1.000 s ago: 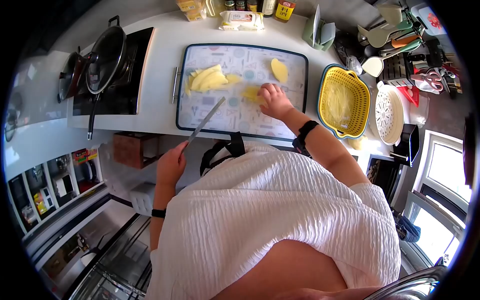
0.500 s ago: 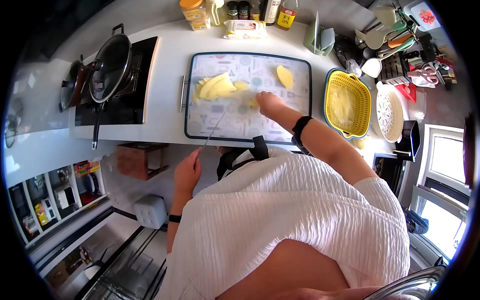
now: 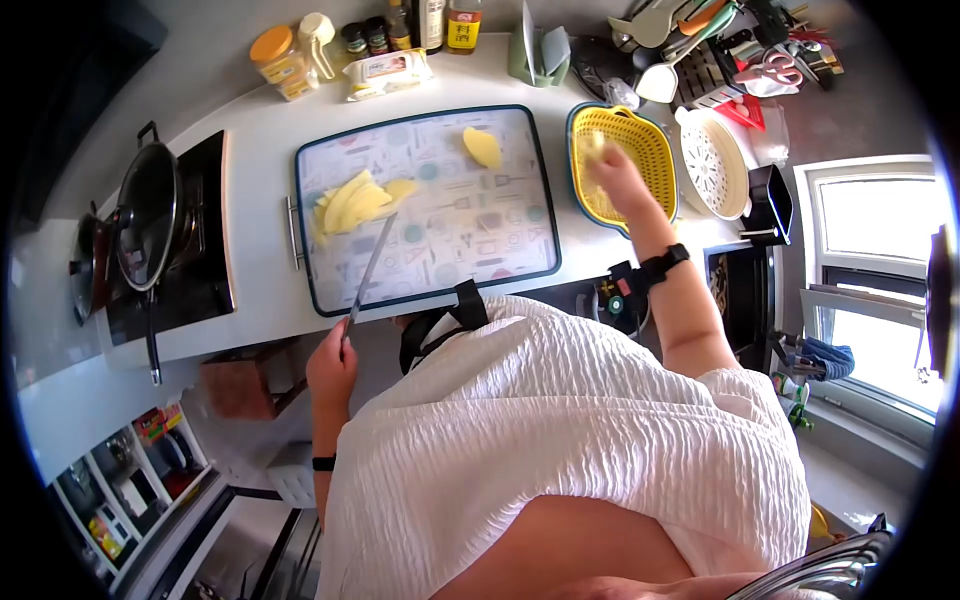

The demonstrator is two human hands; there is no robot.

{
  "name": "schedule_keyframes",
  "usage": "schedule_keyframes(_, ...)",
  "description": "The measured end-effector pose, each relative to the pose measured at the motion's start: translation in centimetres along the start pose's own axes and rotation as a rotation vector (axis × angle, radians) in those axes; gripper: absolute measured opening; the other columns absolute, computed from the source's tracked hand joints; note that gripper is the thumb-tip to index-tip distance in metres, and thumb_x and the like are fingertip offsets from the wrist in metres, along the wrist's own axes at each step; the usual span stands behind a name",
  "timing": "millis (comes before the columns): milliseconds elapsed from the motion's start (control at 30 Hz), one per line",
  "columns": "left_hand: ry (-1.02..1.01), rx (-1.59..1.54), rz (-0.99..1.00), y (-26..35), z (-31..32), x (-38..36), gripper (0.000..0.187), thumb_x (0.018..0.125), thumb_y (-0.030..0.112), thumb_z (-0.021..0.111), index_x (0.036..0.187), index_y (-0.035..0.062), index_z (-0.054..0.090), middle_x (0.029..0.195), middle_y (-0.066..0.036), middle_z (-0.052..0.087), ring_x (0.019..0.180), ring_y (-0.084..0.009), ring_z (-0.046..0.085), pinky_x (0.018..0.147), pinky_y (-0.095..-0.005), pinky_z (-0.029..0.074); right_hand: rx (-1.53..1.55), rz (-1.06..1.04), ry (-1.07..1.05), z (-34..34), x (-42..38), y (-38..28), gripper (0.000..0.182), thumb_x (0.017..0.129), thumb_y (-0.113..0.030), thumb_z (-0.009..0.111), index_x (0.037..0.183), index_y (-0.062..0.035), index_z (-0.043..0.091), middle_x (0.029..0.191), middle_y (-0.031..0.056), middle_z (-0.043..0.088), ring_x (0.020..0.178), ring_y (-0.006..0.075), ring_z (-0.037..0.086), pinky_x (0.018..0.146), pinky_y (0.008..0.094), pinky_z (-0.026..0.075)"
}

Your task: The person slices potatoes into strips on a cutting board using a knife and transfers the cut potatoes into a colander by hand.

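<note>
My left hand (image 3: 332, 368) is closed round the handle of a kitchen knife (image 3: 372, 270), its blade resting over the cutting board's near edge and pointing at the potato slices. My right hand (image 3: 617, 178) is over the yellow basket (image 3: 655, 165), its fingers blurred and bunched on pale yellow potato shreds (image 3: 597, 143). More pale shreds lie in that basket. On the patterned cutting board (image 3: 470, 235), overlapping potato slices (image 3: 355, 203) lie at the left. A single larger potato piece (image 3: 483, 148) sits apart near the far edge.
The stove with a lidded pan (image 3: 150, 215) stands at the left, its handle jutting toward me. A white strainer (image 3: 712, 165) and utensil rack are at the right. Bottles (image 3: 463, 28), jars and a wipes pack (image 3: 388, 74) line the back.
My right hand has moved from the board to the yellow basket on the right, carrying the shreds. My left hand still holds the knife. The whole view has shifted right.
</note>
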State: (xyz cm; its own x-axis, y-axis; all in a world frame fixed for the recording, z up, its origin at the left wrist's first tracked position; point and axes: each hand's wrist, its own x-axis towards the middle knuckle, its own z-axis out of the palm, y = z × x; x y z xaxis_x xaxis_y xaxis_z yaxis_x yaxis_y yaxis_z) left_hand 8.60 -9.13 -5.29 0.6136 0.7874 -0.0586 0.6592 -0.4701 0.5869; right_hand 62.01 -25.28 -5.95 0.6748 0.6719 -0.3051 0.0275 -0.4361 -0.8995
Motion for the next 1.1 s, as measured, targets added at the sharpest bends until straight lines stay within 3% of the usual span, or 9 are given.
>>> schedule_keyframes(67,-0.002,0.009,0.037,0.1,0.0,0.2,0.034,0.088,0.010,0.055,0.121,0.0109,0.063,0.097,-0.018,0.067,0.084,-0.0366,0.065,0.072,-0.0425,0.052,-0.124,0.024,0.165,-3.7,0.6,1.7,0.031,0.088,-0.020,0.065,0.111,-0.0004,0.059,0.092,0.0052,0.063,0.082,0.0143,0.058,0.075,0.0309,0.048)
schedule_keyframes(233,-0.031,0.027,0.061,0.9,-0.3,0.6,0.034,0.089,0.011,0.055,0.121,0.0108,0.063,0.099,-0.018,0.068,0.085,-0.0362,0.065,0.073,-0.0425,0.052,-0.712,0.038,0.294,-6.5,1.9,4.0,0.060,0.077,-0.032,0.072,0.127,-0.0037,0.055,0.120,0.0212,0.062,0.110,0.0378,0.059,0.094,0.0413,0.047)
schedule_keyframes(467,-0.026,0.047,0.069,0.6,-0.5,0.0,0.035,0.088,0.010,0.056,0.123,0.0111,0.062,0.096,-0.017,0.067,0.082,-0.0365,0.064,0.071,-0.0432,0.052,-1.196,0.149,0.435,-3.4,-0.6,1.3,0.072,0.077,-0.037,0.075,0.139,-0.0160,0.044,0.137,0.0163,0.048,0.125,0.0327,0.049,0.096,0.0487,0.046)
schedule_keyframes(600,-0.028,0.078,0.069,0.6,-0.9,-0.3,0.035,0.088,0.010,0.056,0.122,0.0112,0.062,0.094,-0.018,0.067,0.081,-0.0365,0.064,0.070,-0.0435,0.051,-1.169,0.278,0.354,-4.3,0.9,1.2,0.066,0.081,-0.035,0.070,0.140,-0.0199,0.044,0.132,0.0114,0.053,0.122,0.0292,0.052,0.094,0.0511,0.045)
schedule_keyframes(733,-0.042,0.088,0.029,0.8,-1.3,-0.5,0.034,0.088,0.010,0.056,0.122,0.0118,0.062,0.094,-0.018,0.067,0.081,-0.0366,0.064,0.070,-0.0436,0.051,-1.178,-0.319,0.490,-0.4,-0.1,-0.7,0.060,0.083,-0.032,0.068,0.139,-0.0217,0.047,0.126,0.0086,0.060,0.114,0.0307,0.058,0.095,0.0497,0.045)
schedule_keyframes(800,-0.032,0.080,0.013,0.8,-1.3,-0.9,0.034,0.089,0.010,0.055,0.122,0.0123,0.062,0.095,-0.017,0.067,0.082,-0.0366,0.064,0.071,-0.0436,0.051,-0.871,-0.409,0.235,2.6,0.4,-2.7,0.041,0.085,-0.025,0.067,0.125,-0.0166,0.061,0.115,0.0110,0.064,0.107,0.0293,0.061,0.091,0.0392,0.049)
schedule_keyframes(900,-0.084,0.098,-0.049,0.7,-1.7,-1.2,0.033,0.089,0.011,0.055,0.121,0.0128,0.061,0.096,-0.017,0.067,0.083,-0.0365,0.065,0.071,-0.0436,0.051,-0.584,-0.266,0.006,8.4,3.5,-2.7,0.045,0.082,-0.029,0.069,0.122,-0.0099,0.062,0.112,0.0142,0.064,0.102,0.0317,0.063,0.088,0.0380,0.051)
schedule_keyframes(1000,-0.075,0.094,-0.044,0.9,-2.4,-1.5,0.034,0.088,0.011,0.056,0.122,0.0131,0.061,0.097,-0.016,0.068,0.083,-0.0359,0.065,0.071,-0.0437,0.052,-0.716,-0.330,0.097,13.2,7.4,0.0,0.058,0.079,-0.035,0.072,0.129,-0.0108,0.057,0.119,0.0149,0.062,0.101,0.0287,0.064,0.087,0.0358,0.052)
schedule_keyframes(1100,-0.094,0.155,-0.144,0.8,-3.2,-2.7,0.034,0.088,0.009,0.056,0.121,0.0134,0.061,0.098,-0.014,0.068,0.083,-0.0355,0.065,0.069,-0.0439,0.052,-0.777,-0.112,0.095,15.8,9.7,1.3,0.070,0.075,-0.041,0.074,0.133,-0.0109,0.052,0.124,0.0174,0.058,0.104,0.0310,0.063,0.088,0.0378,0.053)
